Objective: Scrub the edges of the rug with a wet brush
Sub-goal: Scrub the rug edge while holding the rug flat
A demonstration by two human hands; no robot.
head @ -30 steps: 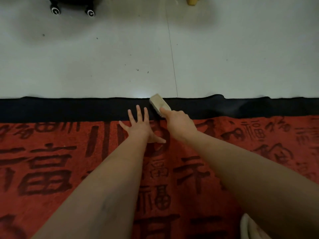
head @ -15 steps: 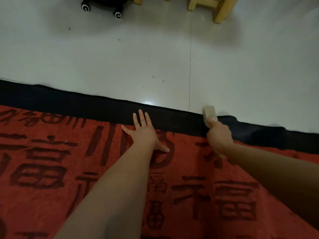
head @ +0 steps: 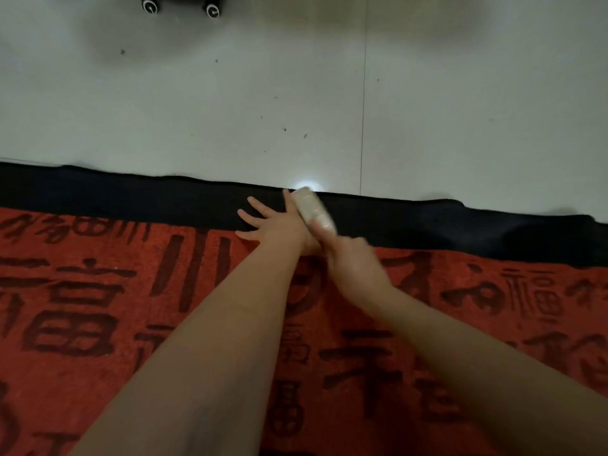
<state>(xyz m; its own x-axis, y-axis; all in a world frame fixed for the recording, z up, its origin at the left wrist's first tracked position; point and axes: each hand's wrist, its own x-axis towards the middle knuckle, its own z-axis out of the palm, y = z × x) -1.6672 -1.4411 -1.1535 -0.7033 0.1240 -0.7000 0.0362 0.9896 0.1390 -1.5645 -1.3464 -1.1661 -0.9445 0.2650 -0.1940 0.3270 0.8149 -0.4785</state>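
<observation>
A red rug point(head: 98, 317) with dark characters fills the lower half of the view, and its black border point(head: 131, 195) runs along the far edge. My left hand point(head: 276, 225) lies flat with spread fingers on the border. Right beside it, my right hand point(head: 353, 258) grips a pale scrubbing brush point(head: 312, 209), which lies on the black border and reaches its far edge. The right hand is blurred by motion.
Beyond the rug lies a grey tiled floor point(head: 230, 103) with small specks and a bright light reflection at the border. Two black caster wheels point(head: 179, 6) show at the top left. The border bulges in a wrinkle point(head: 460, 209) to the right.
The brush and my right hand have swept left along the border, from well right of my left hand to right beside it. My left hand has moved up onto the black border.
</observation>
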